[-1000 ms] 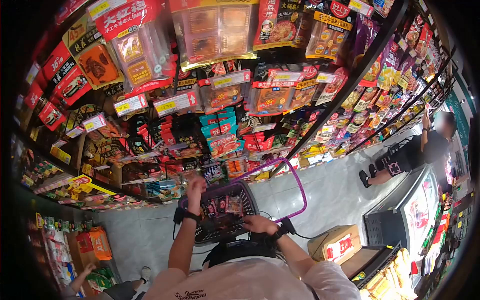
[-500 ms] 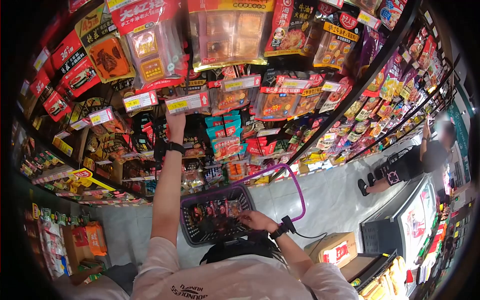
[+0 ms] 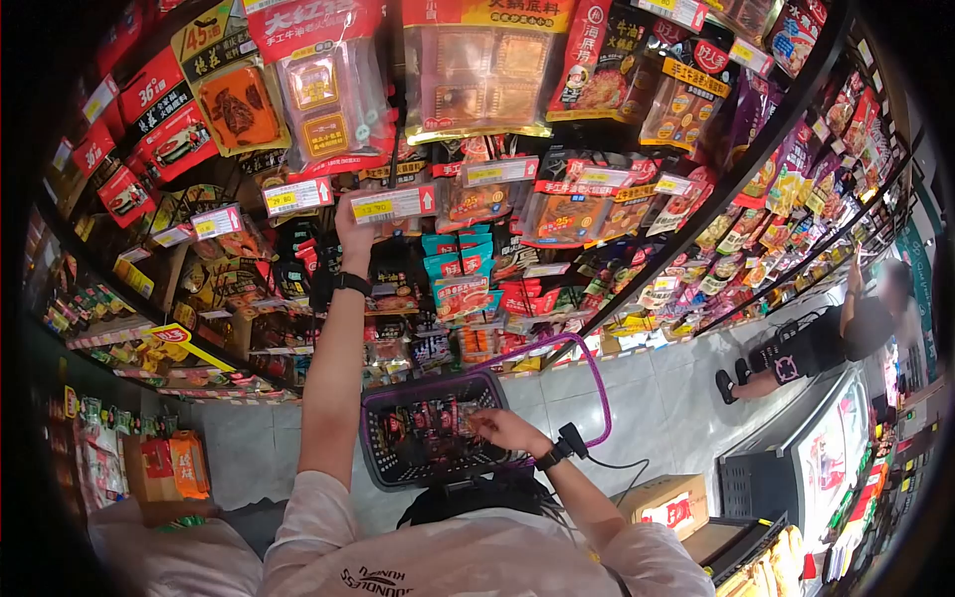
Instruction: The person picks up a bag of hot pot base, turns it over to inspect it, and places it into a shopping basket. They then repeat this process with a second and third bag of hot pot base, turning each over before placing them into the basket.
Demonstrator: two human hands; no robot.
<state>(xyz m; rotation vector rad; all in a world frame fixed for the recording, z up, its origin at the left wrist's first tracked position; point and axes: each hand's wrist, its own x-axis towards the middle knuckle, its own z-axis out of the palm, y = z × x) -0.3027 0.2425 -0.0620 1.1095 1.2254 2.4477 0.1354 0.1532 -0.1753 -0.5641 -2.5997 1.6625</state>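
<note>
My left hand reaches up to the hanging rack, beside and partly behind a yellow-and-white price tag. Its fingers are mostly hidden there, and I cannot see what they touch. Above it hang a red-topped hotpot seasoning packet and a large clear-fronted packet. Lower down, my right hand is over the right side of a dark shopping basket with a purple handle. The fingers are curled together near small dark-red packets inside; what they grip is too small to make out.
Teal packets hang below the tag. A person in dark clothes stands in the aisle at right. Another person's pale clothing shows at lower left. A cardboard box and a freezer case are at lower right.
My left hand has risen a little beside the price tag. My right hand has shifted slightly left over the basket. The shelf has moved right in view.
</note>
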